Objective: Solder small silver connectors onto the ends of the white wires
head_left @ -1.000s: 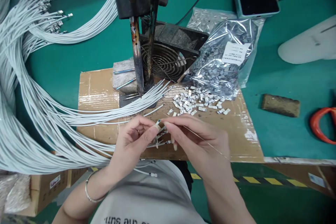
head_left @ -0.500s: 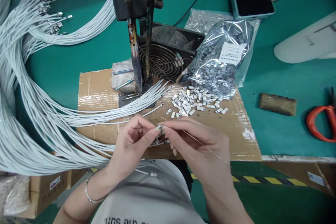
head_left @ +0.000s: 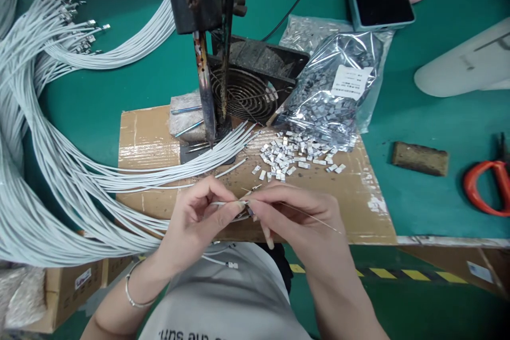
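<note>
My left hand (head_left: 195, 228) is closed, thumb and forefinger pinching a white cable (head_left: 217, 203) near its end. My right hand (head_left: 305, 218) is also closed, its fingertips meeting the left ones at the cable's tip. A thin solder wire (head_left: 319, 220) runs through the right fingers, its free end poking out above them. Whatever sits right at the pinch is too small and covered to make out. Just beyond the hands lie a fan of white cables (head_left: 171, 172) and a pile of small metal connectors (head_left: 285, 156).
A soldering iron (head_left: 204, 79) hangs tip down on a stand over the cardboard (head_left: 342, 207). Behind it is a dark fan (head_left: 247, 93). To the right are a bag of connectors (head_left: 322, 101), a brown block (head_left: 420, 159) and red-handled scissors (head_left: 474, 188). Thick cable bundles (head_left: 51, 191) fill the left.
Both hands have shifted slightly and the right hand has turned a little. The white cable now shows between the left fingers. The solder wire has moved with the right hand.
</note>
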Demonstrator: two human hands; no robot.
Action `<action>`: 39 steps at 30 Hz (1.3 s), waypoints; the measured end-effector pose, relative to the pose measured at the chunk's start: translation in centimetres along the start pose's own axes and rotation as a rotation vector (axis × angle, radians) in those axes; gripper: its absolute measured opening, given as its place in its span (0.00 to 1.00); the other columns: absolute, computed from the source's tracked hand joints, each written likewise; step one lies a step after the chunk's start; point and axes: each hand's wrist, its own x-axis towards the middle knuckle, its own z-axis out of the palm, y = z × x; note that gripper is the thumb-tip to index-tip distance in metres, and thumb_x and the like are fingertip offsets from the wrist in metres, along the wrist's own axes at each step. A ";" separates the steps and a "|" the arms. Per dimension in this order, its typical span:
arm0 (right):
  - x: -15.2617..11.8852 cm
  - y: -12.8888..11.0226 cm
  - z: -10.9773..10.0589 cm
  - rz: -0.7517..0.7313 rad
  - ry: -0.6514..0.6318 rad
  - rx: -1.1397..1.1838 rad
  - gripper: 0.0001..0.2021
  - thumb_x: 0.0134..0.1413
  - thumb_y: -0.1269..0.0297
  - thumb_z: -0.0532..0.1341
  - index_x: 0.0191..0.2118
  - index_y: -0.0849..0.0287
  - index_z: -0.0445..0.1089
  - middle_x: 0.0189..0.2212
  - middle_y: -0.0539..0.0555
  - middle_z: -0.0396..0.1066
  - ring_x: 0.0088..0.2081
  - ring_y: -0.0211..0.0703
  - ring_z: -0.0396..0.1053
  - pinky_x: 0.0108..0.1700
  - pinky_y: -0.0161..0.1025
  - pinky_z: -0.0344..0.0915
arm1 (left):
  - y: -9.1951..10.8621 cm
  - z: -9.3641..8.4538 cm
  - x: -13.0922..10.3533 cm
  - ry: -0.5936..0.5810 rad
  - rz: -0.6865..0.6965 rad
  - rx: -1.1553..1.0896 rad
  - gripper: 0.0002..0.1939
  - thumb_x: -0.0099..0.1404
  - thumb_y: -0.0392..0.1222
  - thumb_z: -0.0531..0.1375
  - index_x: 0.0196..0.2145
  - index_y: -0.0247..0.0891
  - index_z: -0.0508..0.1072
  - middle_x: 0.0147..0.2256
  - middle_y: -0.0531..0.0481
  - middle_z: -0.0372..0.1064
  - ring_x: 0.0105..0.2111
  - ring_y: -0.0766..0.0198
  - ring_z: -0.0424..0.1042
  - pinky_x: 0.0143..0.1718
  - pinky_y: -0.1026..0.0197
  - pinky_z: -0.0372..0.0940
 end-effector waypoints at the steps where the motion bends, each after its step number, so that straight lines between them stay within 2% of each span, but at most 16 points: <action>1: 0.0 -0.1 -0.1 0.022 -0.019 0.004 0.07 0.61 0.68 0.74 0.36 0.46 0.88 0.25 0.46 0.75 0.18 0.30 0.66 0.18 0.30 0.63 | 0.2 -0.1 -0.1 -0.004 -0.007 0.022 0.10 0.71 0.42 0.72 0.33 0.39 0.79 0.28 0.54 0.69 0.27 0.69 0.60 0.27 0.66 0.55; 8: 0.4 -1.3 0.5 -0.105 0.013 -0.276 0.07 0.59 0.72 0.71 0.31 0.55 0.85 0.21 0.49 0.74 0.22 0.34 0.66 0.20 0.30 0.62 | 1.1 -0.1 0.1 0.001 -0.082 0.129 0.13 0.70 0.43 0.70 0.29 0.37 0.76 0.24 0.54 0.68 0.22 0.71 0.55 0.21 0.66 0.47; 11: 0.5 -1.5 0.7 -0.095 -0.002 -0.225 0.06 0.61 0.70 0.71 0.34 0.55 0.86 0.22 0.49 0.76 0.21 0.34 0.67 0.21 0.31 0.65 | 1.3 0.3 0.2 0.057 -0.045 0.173 0.12 0.69 0.40 0.69 0.29 0.38 0.75 0.23 0.54 0.68 0.22 0.70 0.58 0.21 0.67 0.49; 14: 0.3 -1.5 0.6 -0.049 0.039 -0.193 0.04 0.60 0.68 0.72 0.34 0.54 0.86 0.23 0.50 0.77 0.20 0.34 0.67 0.20 0.31 0.65 | 1.2 0.7 0.1 0.112 0.009 0.219 0.10 0.68 0.38 0.69 0.29 0.38 0.75 0.24 0.54 0.68 0.23 0.69 0.59 0.22 0.66 0.51; 19: 0.1 -1.1 1.5 -0.020 0.100 -0.147 0.05 0.59 0.67 0.73 0.31 0.54 0.84 0.18 0.47 0.74 0.16 0.34 0.66 0.17 0.30 0.65 | 0.5 1.4 -0.4 0.173 0.102 0.279 0.13 0.71 0.40 0.68 0.28 0.39 0.74 0.20 0.58 0.57 0.20 0.70 0.51 0.20 0.64 0.45; 22: 0.1 0.2 3.1 -0.136 0.247 -0.126 0.07 0.58 0.70 0.71 0.29 0.55 0.82 0.17 0.46 0.73 0.15 0.33 0.65 0.16 0.30 0.65 | 0.1 1.7 -0.6 0.219 0.118 0.244 0.17 0.74 0.42 0.66 0.27 0.39 0.72 0.20 0.59 0.58 0.20 0.70 0.51 0.21 0.64 0.47; 25: 0.1 1.7 4.3 -0.387 0.383 -0.285 0.08 0.59 0.73 0.69 0.31 0.55 0.82 0.21 0.48 0.76 0.20 0.36 0.70 0.21 0.33 0.69 | -0.1 1.6 -0.4 0.213 0.065 0.138 0.17 0.75 0.46 0.67 0.28 0.39 0.72 0.21 0.57 0.62 0.21 0.70 0.54 0.22 0.65 0.50; 28: 0.1 2.4 4.1 -0.532 0.337 -0.456 0.09 0.63 0.74 0.68 0.37 0.52 0.84 0.23 0.48 0.77 0.21 0.37 0.71 0.24 0.36 0.73 | 0.0 1.0 0.0 0.159 0.013 -0.021 0.14 0.73 0.48 0.69 0.33 0.38 0.77 0.24 0.56 0.66 0.23 0.69 0.58 0.24 0.66 0.54; 31: 0.3 2.0 2.9 -0.574 0.256 -0.512 0.13 0.61 0.76 0.70 0.43 0.48 0.86 0.26 0.48 0.80 0.23 0.39 0.73 0.26 0.37 0.76 | 0.2 0.3 0.5 0.139 -0.034 -0.093 0.11 0.70 0.46 0.72 0.35 0.38 0.79 0.26 0.54 0.70 0.25 0.68 0.60 0.27 0.66 0.57; 35: 0.4 0.9 1.8 -0.590 0.158 -0.595 0.19 0.63 0.78 0.69 0.50 0.44 0.85 0.30 0.48 0.82 0.25 0.38 0.75 0.29 0.36 0.77 | 0.4 0.1 0.6 0.148 -0.023 -0.059 0.08 0.71 0.43 0.72 0.35 0.39 0.81 0.28 0.52 0.72 0.27 0.67 0.62 0.28 0.65 0.58; 39: 0.5 0.2 1.8 -0.510 0.192 -0.607 0.13 0.67 0.73 0.67 0.46 0.46 0.87 0.28 0.50 0.82 0.25 0.40 0.75 0.28 0.37 0.76 | 0.5 0.3 0.5 0.163 -0.009 -0.027 0.06 0.72 0.43 0.70 0.37 0.40 0.82 0.30 0.51 0.75 0.27 0.67 0.65 0.29 0.64 0.60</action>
